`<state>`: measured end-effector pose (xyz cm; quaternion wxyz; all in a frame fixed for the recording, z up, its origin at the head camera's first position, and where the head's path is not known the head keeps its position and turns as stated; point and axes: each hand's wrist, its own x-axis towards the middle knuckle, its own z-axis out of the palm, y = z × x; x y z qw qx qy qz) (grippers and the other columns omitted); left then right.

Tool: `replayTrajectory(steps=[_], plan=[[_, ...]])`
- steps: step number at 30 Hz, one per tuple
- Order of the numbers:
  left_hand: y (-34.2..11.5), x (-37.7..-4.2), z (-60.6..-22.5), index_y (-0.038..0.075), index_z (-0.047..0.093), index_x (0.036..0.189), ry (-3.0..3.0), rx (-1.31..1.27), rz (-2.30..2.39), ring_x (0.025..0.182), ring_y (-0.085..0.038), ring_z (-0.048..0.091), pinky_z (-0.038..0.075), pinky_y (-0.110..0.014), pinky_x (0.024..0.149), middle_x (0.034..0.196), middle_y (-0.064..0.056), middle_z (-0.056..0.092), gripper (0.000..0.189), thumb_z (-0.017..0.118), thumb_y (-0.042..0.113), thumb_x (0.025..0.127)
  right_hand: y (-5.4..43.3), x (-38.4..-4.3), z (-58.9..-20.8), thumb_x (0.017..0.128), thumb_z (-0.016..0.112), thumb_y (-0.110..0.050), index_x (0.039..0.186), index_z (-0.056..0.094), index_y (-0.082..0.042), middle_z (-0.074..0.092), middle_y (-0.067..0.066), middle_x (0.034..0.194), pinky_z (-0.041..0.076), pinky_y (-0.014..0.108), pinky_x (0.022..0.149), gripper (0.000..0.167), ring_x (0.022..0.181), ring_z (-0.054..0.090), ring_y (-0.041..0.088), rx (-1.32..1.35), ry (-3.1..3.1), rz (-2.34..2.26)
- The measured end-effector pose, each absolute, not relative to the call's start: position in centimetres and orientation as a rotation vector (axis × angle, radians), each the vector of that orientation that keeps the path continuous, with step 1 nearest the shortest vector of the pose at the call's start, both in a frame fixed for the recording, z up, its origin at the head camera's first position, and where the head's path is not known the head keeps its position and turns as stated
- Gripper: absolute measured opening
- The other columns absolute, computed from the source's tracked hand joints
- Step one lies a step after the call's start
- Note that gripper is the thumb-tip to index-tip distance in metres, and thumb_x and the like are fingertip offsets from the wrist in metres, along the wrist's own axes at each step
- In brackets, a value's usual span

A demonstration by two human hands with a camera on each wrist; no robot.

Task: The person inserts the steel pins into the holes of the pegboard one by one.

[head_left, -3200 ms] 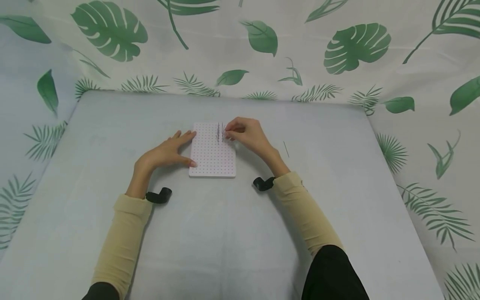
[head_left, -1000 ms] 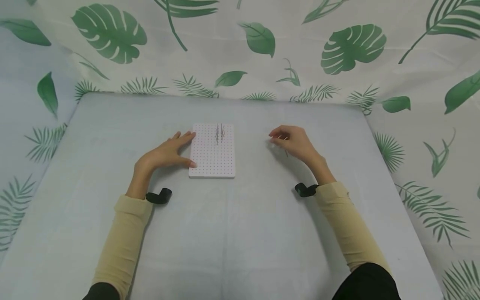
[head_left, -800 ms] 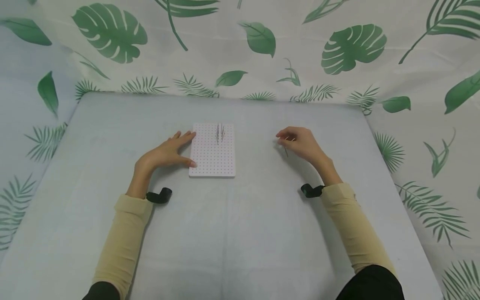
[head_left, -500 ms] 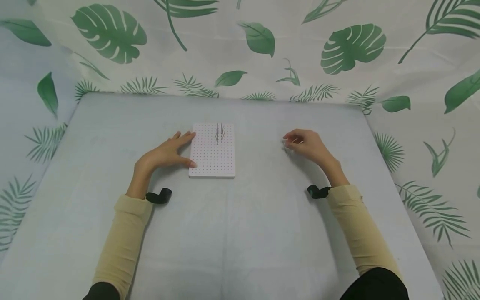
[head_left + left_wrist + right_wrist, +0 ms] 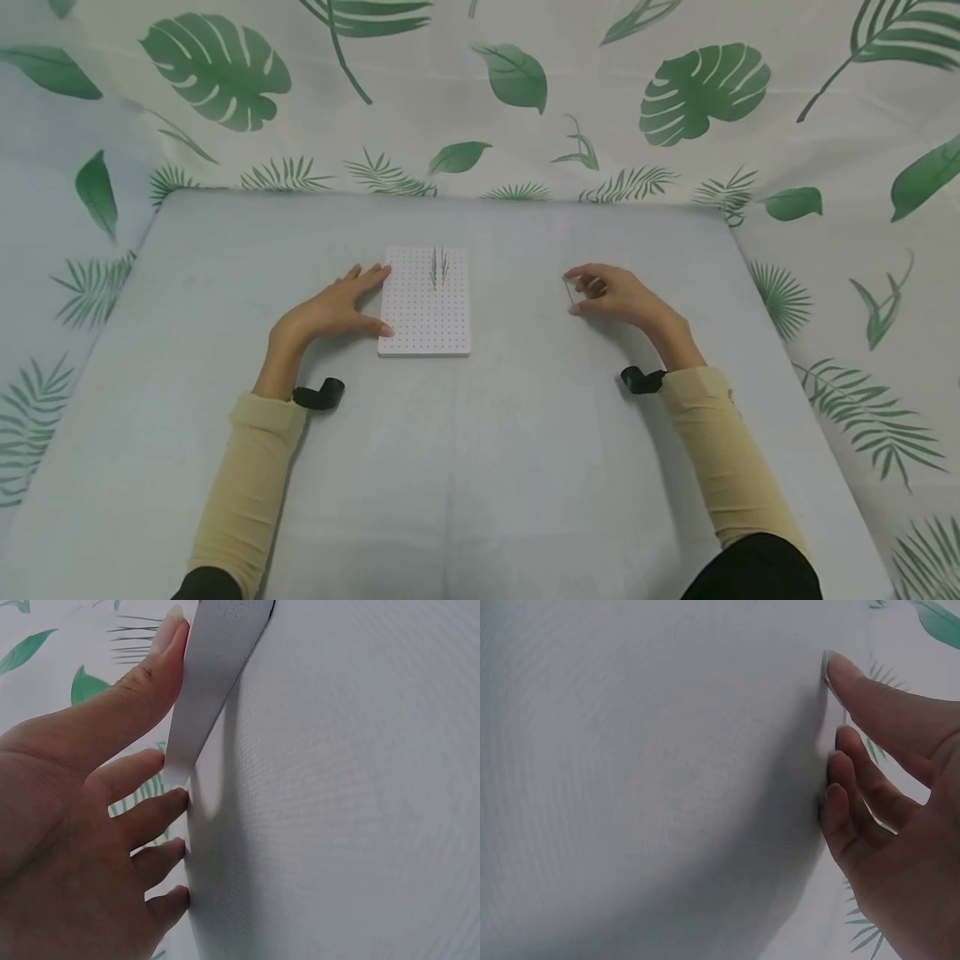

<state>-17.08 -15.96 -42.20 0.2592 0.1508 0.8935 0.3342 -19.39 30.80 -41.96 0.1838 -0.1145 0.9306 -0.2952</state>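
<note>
A white board with rows of small holes (image 5: 423, 329) lies flat on the table. Several thin, needle-like pins (image 5: 439, 268) stand upright near its far right part. My left hand (image 5: 330, 307) is spread at the board's left side, thumb and index finger on its edge; in the left wrist view the thumb (image 5: 161, 656) lies against the board's side wall (image 5: 214, 667). To the right of the board, my right hand (image 5: 618, 296) has a thin pin (image 5: 568, 291) between index finger and thumb, one at each end. Its other fingers are curled in near the table.
A pale cloth covers the table (image 5: 480, 467). Behind it hangs a white sheet printed with green leaves (image 5: 517, 77). A black wrist camera (image 5: 320, 394) sits on the left wrist and another black wrist camera (image 5: 642, 380) on the right.
My right hand has moved from the upright pins on the board rightward to the loose pin, and its thumb and index finger have spread to the pin's ends. The left hand has stayed at the board.
</note>
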Motion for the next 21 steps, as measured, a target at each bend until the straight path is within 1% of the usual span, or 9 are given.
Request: replayTrajectory(steps=[7, 13, 17, 21], plan=[[-15.94, -17.08, -42.36, 0.017, 0.017, 0.167, 2.429, 0.403, 0.902, 0.160, -0.037, -0.008, 0.001, -0.067, 0.126, 0.174, -0.007, 0.007, 0.106, 0.083, 0.035, 0.086, 30.60, -19.38, -42.20, 0.090, 0.079, -0.016, 0.134, 0.062, -0.006, 0.063, 0.018, 0.121, 0.047, 0.048, 0.097, 0.048, 0.109, 0.059, 0.033, -0.337, 2.656, -0.806], [-15.83, -17.09, -42.36, 0.017, 0.017, 0.167, 2.422, 0.404, 0.907, 0.160, -0.037, -0.008, 0.001, -0.067, 0.126, 0.174, -0.007, 0.007, 0.106, 0.083, 0.035, 0.086, 30.66, -19.20, -42.20, 0.090, 0.080, -0.017, 0.128, 0.065, -0.006, 0.064, 0.018, 0.121, 0.048, 0.047, 0.095, 0.043, 0.110, 0.059, 0.033, -0.298, 2.658, -0.818], [-15.82, -17.03, -42.15, 0.015, 0.017, 0.166, 2.425, 0.420, 0.916, 0.160, -0.039, -0.008, 0.001, -0.067, 0.125, 0.174, -0.009, 0.008, 0.105, 0.083, 0.036, 0.087, 30.79, -19.22, -41.94, 0.090, 0.080, -0.019, 0.132, 0.064, -0.006, 0.064, 0.017, 0.121, 0.047, 0.047, 0.096, 0.046, 0.110, 0.059, 0.033, -0.311, 2.647, -0.830], [-15.90, -16.96, -42.06, 0.015, 0.017, 0.166, 2.427, 0.415, 0.909, 0.160, -0.039, -0.007, 0.001, -0.068, 0.125, 0.174, -0.009, 0.008, 0.105, 0.082, 0.036, 0.087, 30.98, -19.20, -41.69, 0.090, 0.081, -0.021, 0.138, 0.061, -0.008, 0.062, 0.017, 0.125, 0.047, 0.049, 0.099, 0.053, 0.115, 0.059, 0.033, -0.327, 2.618, -0.838]])
